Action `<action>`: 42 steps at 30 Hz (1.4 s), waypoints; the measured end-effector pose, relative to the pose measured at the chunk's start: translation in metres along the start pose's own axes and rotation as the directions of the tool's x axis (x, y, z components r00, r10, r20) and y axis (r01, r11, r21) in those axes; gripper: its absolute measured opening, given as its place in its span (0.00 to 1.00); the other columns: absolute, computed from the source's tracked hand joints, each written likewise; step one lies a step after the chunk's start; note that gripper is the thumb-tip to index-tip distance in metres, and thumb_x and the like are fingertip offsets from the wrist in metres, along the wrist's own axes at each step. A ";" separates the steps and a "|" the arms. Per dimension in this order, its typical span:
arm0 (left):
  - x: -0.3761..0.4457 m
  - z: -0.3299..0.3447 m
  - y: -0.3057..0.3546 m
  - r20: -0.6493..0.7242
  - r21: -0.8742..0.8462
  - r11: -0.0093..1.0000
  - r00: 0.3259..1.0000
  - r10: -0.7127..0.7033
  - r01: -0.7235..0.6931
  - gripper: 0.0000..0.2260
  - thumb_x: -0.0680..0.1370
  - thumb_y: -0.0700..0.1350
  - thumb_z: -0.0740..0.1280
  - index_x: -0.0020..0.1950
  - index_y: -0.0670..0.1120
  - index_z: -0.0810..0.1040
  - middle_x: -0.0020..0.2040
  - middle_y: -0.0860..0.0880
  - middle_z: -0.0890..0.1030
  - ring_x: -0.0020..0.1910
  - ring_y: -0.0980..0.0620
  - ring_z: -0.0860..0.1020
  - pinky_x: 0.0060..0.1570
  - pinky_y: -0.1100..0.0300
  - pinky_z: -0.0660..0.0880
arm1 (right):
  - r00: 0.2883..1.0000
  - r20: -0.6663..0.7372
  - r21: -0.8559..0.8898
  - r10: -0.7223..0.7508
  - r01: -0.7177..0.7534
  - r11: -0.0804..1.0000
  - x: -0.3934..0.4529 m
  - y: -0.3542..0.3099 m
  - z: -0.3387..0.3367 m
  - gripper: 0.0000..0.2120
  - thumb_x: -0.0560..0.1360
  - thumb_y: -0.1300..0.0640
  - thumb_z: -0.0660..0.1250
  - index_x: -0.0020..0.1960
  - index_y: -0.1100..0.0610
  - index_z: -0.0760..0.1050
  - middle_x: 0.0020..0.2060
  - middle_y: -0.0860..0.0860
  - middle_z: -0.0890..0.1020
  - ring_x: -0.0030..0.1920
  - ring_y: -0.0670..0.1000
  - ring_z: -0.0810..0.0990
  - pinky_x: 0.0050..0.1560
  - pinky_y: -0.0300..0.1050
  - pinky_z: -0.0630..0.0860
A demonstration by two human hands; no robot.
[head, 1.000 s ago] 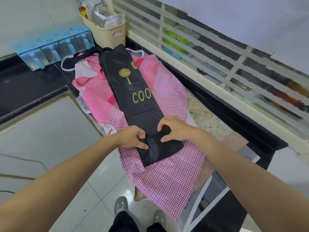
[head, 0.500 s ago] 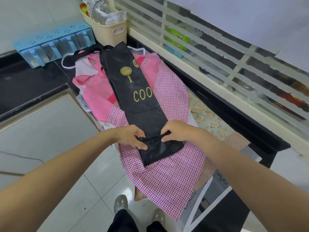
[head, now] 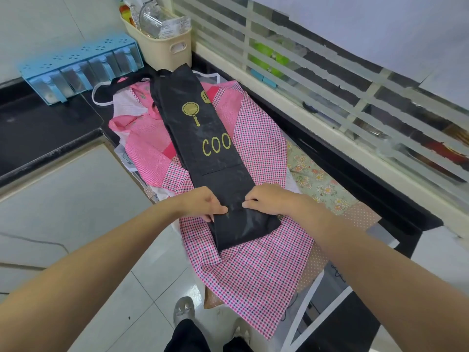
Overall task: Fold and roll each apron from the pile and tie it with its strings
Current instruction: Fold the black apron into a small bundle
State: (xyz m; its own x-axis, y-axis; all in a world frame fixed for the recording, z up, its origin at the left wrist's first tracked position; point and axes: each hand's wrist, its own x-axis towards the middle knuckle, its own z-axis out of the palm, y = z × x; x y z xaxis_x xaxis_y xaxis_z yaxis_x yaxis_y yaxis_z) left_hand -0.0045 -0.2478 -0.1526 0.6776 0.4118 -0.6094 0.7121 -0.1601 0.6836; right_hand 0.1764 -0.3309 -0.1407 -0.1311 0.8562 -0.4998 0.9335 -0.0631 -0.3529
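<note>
A black apron, folded into a long narrow strip with a yellow pan print and the letters "COO", lies on top of the apron pile. Its near end is turned over into a flat fold. My left hand pinches the left edge of that fold, thumb on top. My right hand grips the right edge, fingers curled over the cloth. Under it lies a pink checked apron. Black neck straps trail off the far end.
A floral apron and a dotted one lie lower in the pile on the black counter. A blue spice rack and a beige basket stand at the back. A slatted window runs along the right. White floor tiles lie below.
The near end of the black apron has been turned over away from me, and both hands have moved slightly further up the strip with the fold.
</note>
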 end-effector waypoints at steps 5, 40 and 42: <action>-0.001 -0.002 -0.008 0.023 -0.050 0.996 0.997 -0.069 0.070 0.14 0.79 0.44 0.64 0.36 0.40 0.82 0.35 0.48 0.83 0.38 0.57 0.82 0.45 0.67 0.78 | 0.999 0.039 -0.056 0.033 -0.030 0.998 -0.004 0.013 -0.007 0.12 0.75 0.44 0.65 0.50 0.51 0.74 0.44 0.47 0.73 0.51 0.50 0.68 0.60 0.53 0.62; 0.002 0.015 -0.011 -0.166 0.495 0.868 0.983 0.074 0.018 0.08 0.75 0.47 0.69 0.47 0.49 0.70 0.48 0.50 0.82 0.46 0.52 0.78 0.52 0.56 0.74 | 0.945 -0.254 -0.012 0.206 -0.216 0.976 -0.020 0.001 0.050 0.17 0.81 0.57 0.58 0.68 0.56 0.61 0.58 0.55 0.77 0.49 0.53 0.80 0.42 0.40 0.74; 0.002 0.017 -0.011 -0.142 0.575 0.818 0.987 0.069 0.025 0.08 0.76 0.47 0.68 0.47 0.50 0.70 0.49 0.50 0.82 0.47 0.51 0.78 0.52 0.54 0.75 | 0.954 -0.260 -0.159 0.147 -0.192 0.968 -0.021 -0.003 0.048 0.25 0.78 0.61 0.63 0.72 0.56 0.57 0.63 0.56 0.70 0.55 0.54 0.76 0.47 0.42 0.73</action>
State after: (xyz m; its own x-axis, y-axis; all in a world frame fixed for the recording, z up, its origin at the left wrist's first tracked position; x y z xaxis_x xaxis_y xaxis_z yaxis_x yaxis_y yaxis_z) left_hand -0.0075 -0.2602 -0.1681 0.6921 0.5228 -0.4976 0.7054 -0.6361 0.3127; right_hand 0.1607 -0.3734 -0.1669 0.0987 0.9412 -0.3230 0.9822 -0.1443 -0.1203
